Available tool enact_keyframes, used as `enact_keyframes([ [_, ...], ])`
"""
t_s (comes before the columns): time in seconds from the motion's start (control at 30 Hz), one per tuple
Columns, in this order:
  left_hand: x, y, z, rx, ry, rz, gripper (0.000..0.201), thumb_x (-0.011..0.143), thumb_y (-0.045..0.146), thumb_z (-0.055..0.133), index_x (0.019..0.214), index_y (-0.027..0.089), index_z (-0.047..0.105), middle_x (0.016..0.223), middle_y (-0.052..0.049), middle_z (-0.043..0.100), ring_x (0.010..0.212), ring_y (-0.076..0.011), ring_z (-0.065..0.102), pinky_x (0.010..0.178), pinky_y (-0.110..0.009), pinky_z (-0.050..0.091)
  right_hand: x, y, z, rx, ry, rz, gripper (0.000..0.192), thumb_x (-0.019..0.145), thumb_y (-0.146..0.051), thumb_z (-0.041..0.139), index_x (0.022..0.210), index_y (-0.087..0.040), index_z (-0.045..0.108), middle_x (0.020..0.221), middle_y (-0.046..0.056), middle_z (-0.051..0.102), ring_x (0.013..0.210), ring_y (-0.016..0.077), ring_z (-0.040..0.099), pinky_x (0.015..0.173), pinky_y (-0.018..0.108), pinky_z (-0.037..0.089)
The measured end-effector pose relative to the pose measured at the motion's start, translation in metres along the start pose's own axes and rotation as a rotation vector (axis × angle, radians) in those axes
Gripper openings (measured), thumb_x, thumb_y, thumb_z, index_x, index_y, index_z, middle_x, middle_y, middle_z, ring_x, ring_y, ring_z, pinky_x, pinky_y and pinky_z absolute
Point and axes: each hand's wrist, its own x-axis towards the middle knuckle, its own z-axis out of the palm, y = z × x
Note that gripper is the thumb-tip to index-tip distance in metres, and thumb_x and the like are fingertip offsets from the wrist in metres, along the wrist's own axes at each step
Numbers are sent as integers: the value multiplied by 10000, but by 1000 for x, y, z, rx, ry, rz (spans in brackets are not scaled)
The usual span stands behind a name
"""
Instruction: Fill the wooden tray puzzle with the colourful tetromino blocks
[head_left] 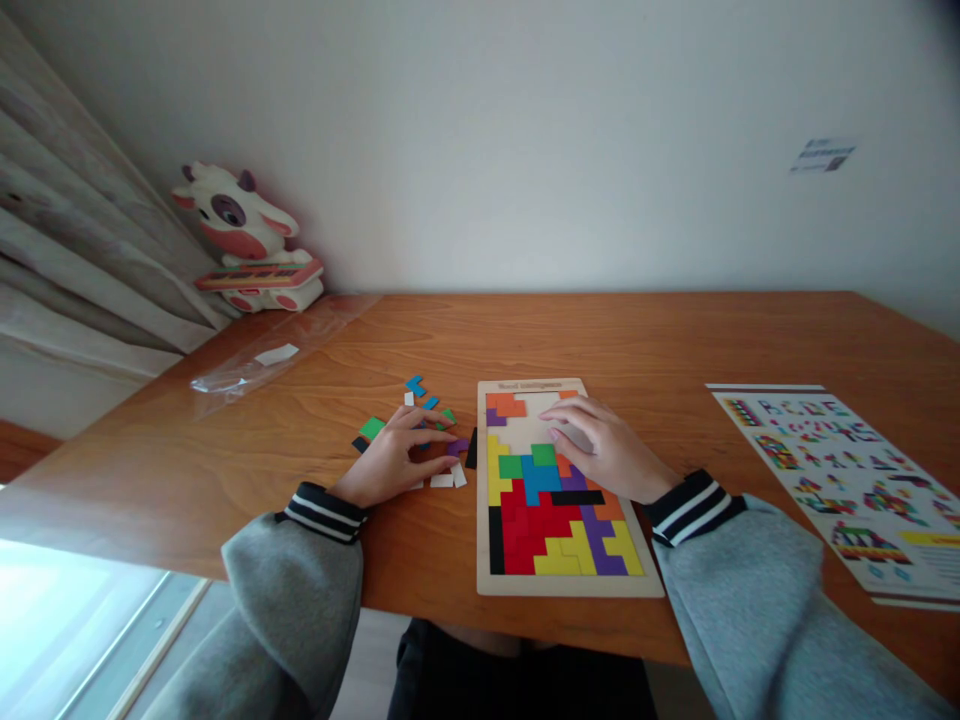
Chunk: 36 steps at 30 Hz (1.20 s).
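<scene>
A wooden puzzle board (566, 585) lies flat on a brown wooden counter (675, 340), close to the near edge, between the person's two grey-sleeved arms. Its lower part is packed with coloured block pieces in red, yellow, purple, blue, green, orange and black; the upper part shows bare pale wood.

The right hand (604, 445) rests palm down on the upper half of the board, its fingers (559, 410) stretched flat and slightly spread over the bare area beside an orange piece (506, 405) in the board's top left corner. Whether a piece lies under the hand is hidden, so it cannot be told.

The left hand (394, 460) lies on the counter just left of the board, among a scatter of loose pieces (420, 395) in blue, green, white and black. Its thumb and fingers are drawn together around a small purple piece (459, 446), right beside the board's left edge; the grip looks pinched, though the piece is small and partly covered.

Well to the right of the board lies a printed pattern sheet (847, 480). Far left of the board, at the counter's back corner, a toy cow (244, 235) leans by a curtain (75, 250), with a clear plastic bag (277, 350) flat in front of it.
</scene>
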Motion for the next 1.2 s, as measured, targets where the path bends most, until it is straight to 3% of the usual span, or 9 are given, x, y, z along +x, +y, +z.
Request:
enact_keyframes([
  [0.23,4,4,0,-175,10,-144,187,909,382,664,972,221,734,933,-23,766,842,-181,712,791,-300,583,2,-3,-2,-4,3,8,197,956,-232,518,1100,-257,650,1067,74,687,1028,247,656,921,473,555],
  [0.4,27,12,6,-238,84,-98,179,928,350,640,983,226,756,997,-34,773,923,-194,719,848,-316,585,2,-3,-1,10,-11,10,189,961,-212,514,1106,-255,627,1077,71,676,1024,237,649,924,463,550],
  [0.63,52,22,26,-579,159,-245,256,915,375,648,1057,163,657,960,-65,771,886,-209,749,806,-351,634,0,0,0,0,-2,6,184,961,-217,526,1117,-247,619,1089,71,672,1029,233,642,928,457,545],
  [0.83,48,28,23,-354,156,-25,142,929,258,615,973,194,734,999,-62,746,954,-188,701,878,-331,586,1,-1,-1,-3,-2,17,205,951,-207,537,1129,-249,630,1087,66,673,1040,235,644,932,449,544],
  [0.9,47,30,23,-358,155,-7,163,942,245,591,996,195,737,1004,-67,735,953,-182,693,876,-325,582,0,0,-1,-1,-7,18,202,953,-205,537,1131,-235,628,1092,69,672,1046,233,640,941,445,539],
  [1.2,45,29,35,-622,124,-221,291,915,381,644,1073,146,713,1024,-84,765,947,-207,726,885,-343,604,0,1,1,22,-14,19,200,956,-209,540,1133,-229,630,1102,76,664,1051,234,629,948,460,528],
])
